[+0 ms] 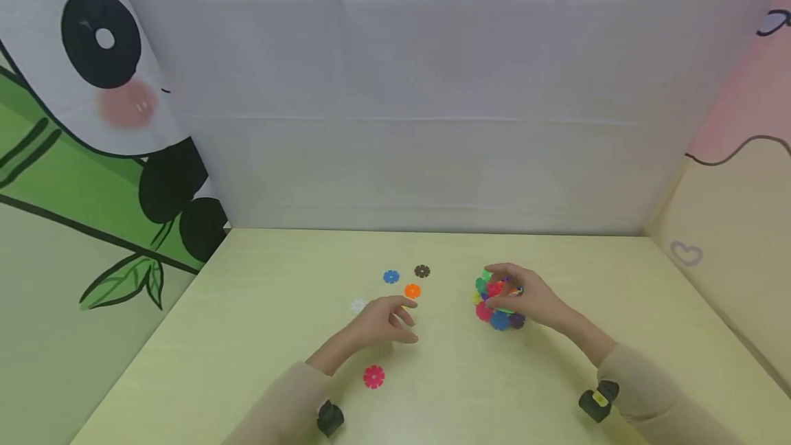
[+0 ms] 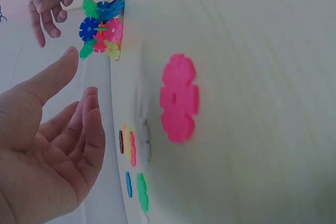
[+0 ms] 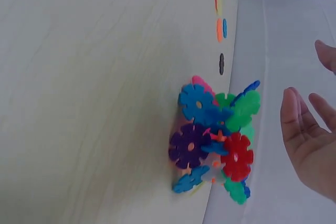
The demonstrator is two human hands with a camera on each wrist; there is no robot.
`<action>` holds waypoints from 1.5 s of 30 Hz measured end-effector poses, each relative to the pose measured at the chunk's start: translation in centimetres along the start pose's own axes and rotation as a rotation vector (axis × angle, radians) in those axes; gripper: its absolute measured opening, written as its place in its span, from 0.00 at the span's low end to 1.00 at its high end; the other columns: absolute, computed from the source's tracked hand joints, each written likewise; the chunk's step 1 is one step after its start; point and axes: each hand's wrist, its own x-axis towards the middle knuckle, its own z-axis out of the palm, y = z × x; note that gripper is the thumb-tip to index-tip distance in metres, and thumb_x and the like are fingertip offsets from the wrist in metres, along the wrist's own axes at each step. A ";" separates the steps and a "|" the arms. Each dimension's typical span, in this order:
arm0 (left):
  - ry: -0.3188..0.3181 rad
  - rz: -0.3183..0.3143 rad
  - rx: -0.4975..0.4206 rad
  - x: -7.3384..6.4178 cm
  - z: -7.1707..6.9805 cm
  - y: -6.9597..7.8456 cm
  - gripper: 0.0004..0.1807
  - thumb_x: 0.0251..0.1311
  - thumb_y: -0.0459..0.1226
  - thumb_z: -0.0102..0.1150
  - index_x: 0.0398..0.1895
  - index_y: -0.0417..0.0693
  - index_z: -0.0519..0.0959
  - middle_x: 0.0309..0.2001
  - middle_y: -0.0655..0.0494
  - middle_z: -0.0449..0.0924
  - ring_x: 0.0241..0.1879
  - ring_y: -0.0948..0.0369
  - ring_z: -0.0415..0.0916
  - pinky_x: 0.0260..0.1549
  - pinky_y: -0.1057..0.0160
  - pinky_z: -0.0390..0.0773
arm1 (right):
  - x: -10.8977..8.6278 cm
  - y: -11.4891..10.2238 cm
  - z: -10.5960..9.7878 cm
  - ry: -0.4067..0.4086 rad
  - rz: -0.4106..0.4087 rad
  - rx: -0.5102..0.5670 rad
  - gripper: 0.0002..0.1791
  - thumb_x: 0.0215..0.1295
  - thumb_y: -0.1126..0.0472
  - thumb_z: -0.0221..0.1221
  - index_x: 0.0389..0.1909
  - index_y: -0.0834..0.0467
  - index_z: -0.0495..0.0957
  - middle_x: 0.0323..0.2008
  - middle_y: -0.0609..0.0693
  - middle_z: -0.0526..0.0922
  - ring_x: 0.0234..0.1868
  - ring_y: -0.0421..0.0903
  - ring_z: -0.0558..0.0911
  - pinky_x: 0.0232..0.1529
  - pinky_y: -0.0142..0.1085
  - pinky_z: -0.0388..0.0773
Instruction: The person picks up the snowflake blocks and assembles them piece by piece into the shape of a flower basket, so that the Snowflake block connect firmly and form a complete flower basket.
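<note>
In the head view my right hand (image 1: 528, 297) hovers at a cluster (image 1: 499, 321) of interlocking flower-shaped plastic discs in many colours. Both wrist views show a gap between that hand's loosely bent fingers and the cluster. My left hand (image 1: 382, 323) hangs over the table with thumb and fingers apart, nothing between them. Nearest to it on the near side lies a pink flower disc (image 1: 373, 377), flat on the table. Past its fingertips is an orange disc (image 1: 413, 291), and a white disc (image 1: 358, 305) shows by its knuckles. Further loose discs are partly hidden under this hand.
A blue disc (image 1: 391, 277) and a dark brown disc (image 1: 422, 270) lie further back on the pale wooden table (image 1: 278, 280). A green disc (image 2: 142, 192) shows in the left wrist view. White sheeting (image 1: 395, 170) rises behind the table, with printed panels at both sides.
</note>
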 end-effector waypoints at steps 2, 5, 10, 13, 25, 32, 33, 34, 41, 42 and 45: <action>-0.013 -0.002 0.024 -1.1 -0.4 -0.3 0.29 0.45 0.39 0.69 0.52 0.38 0.72 0.34 0.55 0.78 0.31 0.62 0.75 0.28 0.67 0.76 | 0.1 -0.3 0.8 -0.018 -0.017 -0.018 0.30 0.52 0.59 0.65 0.57 0.61 0.68 0.44 0.60 0.75 0.37 0.46 0.77 0.34 0.34 0.75; -0.035 -0.002 0.076 -2.7 -0.9 -0.6 0.26 0.43 0.39 0.70 0.47 0.39 0.75 0.32 0.57 0.76 0.29 0.62 0.73 0.27 0.67 0.75 | 0.3 -0.7 2.1 -0.048 -0.028 -0.021 0.30 0.51 0.58 0.65 0.56 0.60 0.70 0.43 0.58 0.76 0.37 0.44 0.78 0.33 0.33 0.75; -0.054 -0.018 0.151 -5.0 -1.2 -1.1 0.21 0.39 0.39 0.72 0.39 0.42 0.78 0.28 0.58 0.74 0.26 0.62 0.69 0.26 0.68 0.71 | 0.3 -1.3 4.3 -0.116 -0.033 0.026 0.30 0.51 0.57 0.66 0.56 0.59 0.70 0.44 0.58 0.76 0.36 0.43 0.78 0.31 0.32 0.76; -0.056 -0.032 0.185 -6.0 -1.3 -1.6 0.20 0.38 0.40 0.73 0.37 0.45 0.79 0.29 0.61 0.74 0.26 0.63 0.69 0.26 0.69 0.70 | 0.3 -1.7 5.4 -0.155 -0.024 0.069 0.29 0.51 0.58 0.65 0.56 0.59 0.70 0.44 0.58 0.76 0.37 0.44 0.77 0.32 0.33 0.77; -0.054 -0.034 0.224 -6.7 -0.9 -2.2 0.18 0.39 0.38 0.71 0.36 0.48 0.79 0.29 0.64 0.74 0.27 0.65 0.66 0.26 0.70 0.69 | 1.1 -2.2 8.0 -0.221 -0.013 0.116 0.26 0.52 0.59 0.65 0.52 0.60 0.73 0.42 0.56 0.78 0.37 0.45 0.77 0.32 0.32 0.77; -0.052 -0.039 0.255 -6.6 -0.8 -2.1 0.12 0.38 0.38 0.71 0.28 0.52 0.79 0.26 0.66 0.73 0.27 0.66 0.66 0.27 0.70 0.69 | 2.2 -2.2 9.8 -0.267 -0.033 0.084 0.24 0.53 0.57 0.64 0.52 0.60 0.74 0.41 0.55 0.78 0.36 0.42 0.77 0.33 0.32 0.77; -0.051 -0.035 0.252 -6.6 -0.8 -2.1 0.12 0.38 0.38 0.71 0.28 0.52 0.78 0.26 0.65 0.73 0.27 0.66 0.66 0.27 0.69 0.69 | 2.5 -2.3 10.1 -0.274 -0.035 0.072 0.24 0.53 0.56 0.64 0.51 0.60 0.74 0.41 0.54 0.78 0.36 0.41 0.77 0.33 0.32 0.77; -0.050 -0.028 0.247 -6.7 -0.8 -2.1 0.12 0.38 0.38 0.71 0.27 0.52 0.78 0.25 0.65 0.72 0.26 0.66 0.66 0.26 0.69 0.69 | 2.8 -2.3 10.4 -0.282 -0.038 0.063 0.24 0.53 0.56 0.64 0.51 0.60 0.74 0.41 0.54 0.78 0.36 0.41 0.77 0.33 0.32 0.77; -0.071 0.015 0.148 -6.7 -1.2 -2.4 0.12 0.42 0.36 0.70 0.27 0.49 0.74 0.25 0.63 0.73 0.26 0.67 0.69 0.26 0.70 0.72 | 5.2 -2.4 12.5 -0.307 -0.033 0.016 0.23 0.51 0.61 0.65 0.50 0.62 0.75 0.38 0.51 0.78 0.34 0.42 0.77 0.30 0.31 0.77; -0.078 0.018 0.125 -6.7 -1.3 -2.5 0.12 0.43 0.35 0.70 0.28 0.48 0.75 0.26 0.63 0.74 0.26 0.67 0.70 0.27 0.70 0.73 | 5.5 -2.2 12.8 -0.310 -0.026 0.009 0.23 0.51 0.62 0.65 0.49 0.62 0.75 0.37 0.50 0.78 0.33 0.42 0.77 0.29 0.31 0.77; -0.088 0.024 0.080 -6.6 -1.7 -2.9 0.10 0.45 0.34 0.68 0.29 0.46 0.76 0.28 0.61 0.77 0.28 0.67 0.72 0.29 0.70 0.74 | 6.6 -1.6 13.8 -0.320 0.010 -0.009 0.24 0.50 0.62 0.66 0.50 0.60 0.75 0.36 0.47 0.77 0.32 0.41 0.77 0.29 0.31 0.76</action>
